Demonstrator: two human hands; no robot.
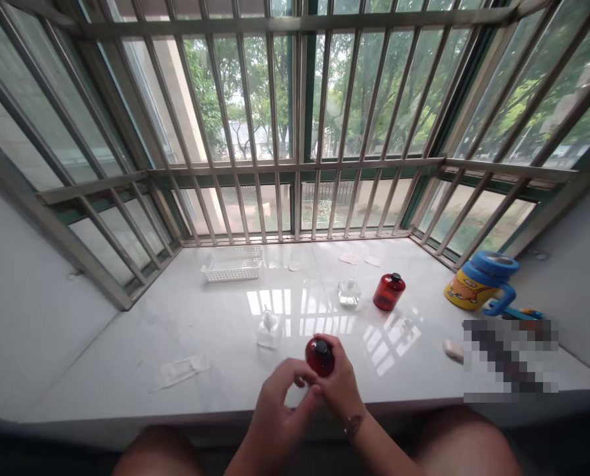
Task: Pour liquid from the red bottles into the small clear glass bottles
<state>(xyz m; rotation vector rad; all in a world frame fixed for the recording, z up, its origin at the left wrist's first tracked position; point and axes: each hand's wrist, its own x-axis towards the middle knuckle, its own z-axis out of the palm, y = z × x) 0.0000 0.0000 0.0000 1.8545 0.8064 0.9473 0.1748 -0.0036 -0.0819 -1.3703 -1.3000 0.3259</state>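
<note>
In the head view, my right hand (342, 378) has its grip closed round a capped red bottle (317, 359) over the bench (121, 363); my left hand (275, 398) is half-curled beside it, any hold unclear. I judge this one unfinished; a second red bottle (388, 293) and two clear bottles (268, 332) stand untouched

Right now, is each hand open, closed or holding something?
Left hand: half-curled at the red bottle; whether it grips anything cannot be told.
Right hand: closed around that bottle.

Right hand (341, 378) partly hides red bottle (319, 359); dark item (506, 360) pixelated.
</note>
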